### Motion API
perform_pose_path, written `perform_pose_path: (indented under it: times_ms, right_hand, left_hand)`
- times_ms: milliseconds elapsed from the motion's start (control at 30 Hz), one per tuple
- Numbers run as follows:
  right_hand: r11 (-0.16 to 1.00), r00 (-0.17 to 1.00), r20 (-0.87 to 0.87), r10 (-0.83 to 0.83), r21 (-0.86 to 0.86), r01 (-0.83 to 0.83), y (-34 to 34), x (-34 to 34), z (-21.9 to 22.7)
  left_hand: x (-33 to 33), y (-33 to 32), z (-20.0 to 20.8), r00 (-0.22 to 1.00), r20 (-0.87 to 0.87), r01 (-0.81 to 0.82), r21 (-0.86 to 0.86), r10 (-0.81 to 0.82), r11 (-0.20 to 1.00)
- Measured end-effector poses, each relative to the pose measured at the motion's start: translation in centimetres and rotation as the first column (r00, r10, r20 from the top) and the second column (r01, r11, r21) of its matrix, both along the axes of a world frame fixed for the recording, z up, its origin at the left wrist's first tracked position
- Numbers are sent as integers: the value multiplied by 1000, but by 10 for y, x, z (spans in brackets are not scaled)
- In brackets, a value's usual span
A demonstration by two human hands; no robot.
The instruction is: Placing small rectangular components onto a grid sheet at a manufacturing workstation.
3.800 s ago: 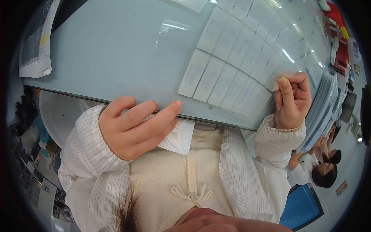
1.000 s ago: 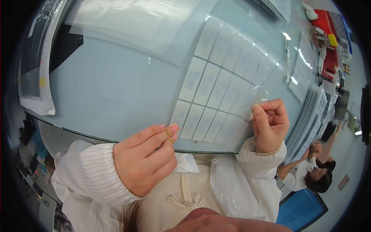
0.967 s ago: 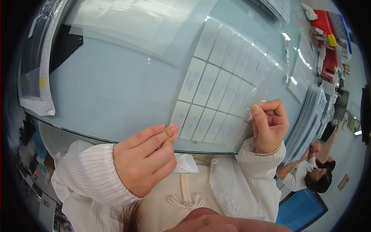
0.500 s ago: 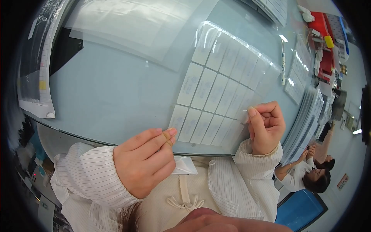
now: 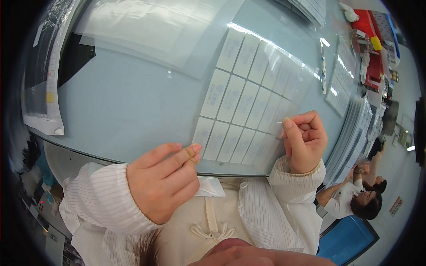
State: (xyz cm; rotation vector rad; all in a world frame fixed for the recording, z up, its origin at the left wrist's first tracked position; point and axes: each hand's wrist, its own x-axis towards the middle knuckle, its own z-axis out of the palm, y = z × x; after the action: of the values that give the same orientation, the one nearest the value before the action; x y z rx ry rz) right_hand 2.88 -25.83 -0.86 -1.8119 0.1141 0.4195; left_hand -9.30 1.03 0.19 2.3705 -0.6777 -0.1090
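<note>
A clear plastic sheet [image 5: 299, 104] with rows of white rectangular labels [image 5: 245, 104] lies at a slant on the glass-topped table. At its near left corner my left hand [image 5: 166, 179] is closed in a pinch on the edge, thumb tucked under the fingers. My right hand [image 5: 305, 139] pinches the sheet's right side between thumb and bent forefinger, and the film bends up slightly there. Faint print shows on the labels. Glare whitens the sheet's far edge.
Thin translucent sheets [image 5: 146, 33] lie at the far left, over a black piece [image 5: 77, 60]. A wrapped stack [image 5: 44, 88] stands at the left edge. Piled label sheets [image 5: 353, 137] are on the right, near a pen [image 5: 323, 68]. Two people [image 5: 359, 195] are beyond.
The label sheet has shifted slightly leftward with both hands. My right hand sits a little farther from me. Both pinches hold as before.
</note>
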Motion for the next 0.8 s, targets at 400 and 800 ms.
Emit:
perform_pose_path:
  times_ms: [400,800]
  right_hand:
    - [999,999,-12,38,33,-38,-2,-1,-3]
    - [991,990,81,116,-71,-110,-7,0,-2]
  left_hand:
    - [8,26,52,993,40,109,19,-109,994]
    - [71,-3,3,864,395,169,356,-312,919]
